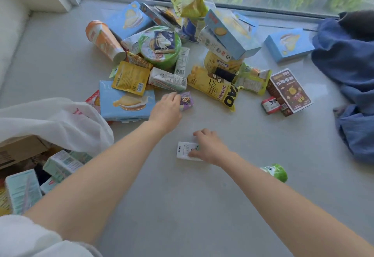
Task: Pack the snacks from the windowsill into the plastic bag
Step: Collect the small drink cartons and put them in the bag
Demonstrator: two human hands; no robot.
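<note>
On the pale windowsill (222,206), under the window glass, a loose heap of snacks (168,78) lies spread: an orange tube (103,40) on its side at the left, a green-lidded bowl (159,48) in the middle, a yellow bag (214,90) with black lettering to the right of it, and a brown box (289,90) at the heap's right edge. A flat blue box (125,102) lies at the near left of the heap, its left end touching the white plastic bag (60,123), which sits crumpled at the left edge of the sill with its mouth turned toward the snacks. The left hand (166,110) reaches to the near side of the heap, its fingers curled onto a small purple pack (187,101) just right of the blue box. The right hand (208,147), nearer the person and apart from the heap, grasps a small white pack (184,150) lying flat on the sill, fingers bent over it and thumb at its near edge. A green pouch (277,172) lies just beyond the right forearm. Below the bag, a cardboard box (18,149) holds mint-coloured cartons (22,192). A blue cloth (348,64) is bunched at the far right.
</note>
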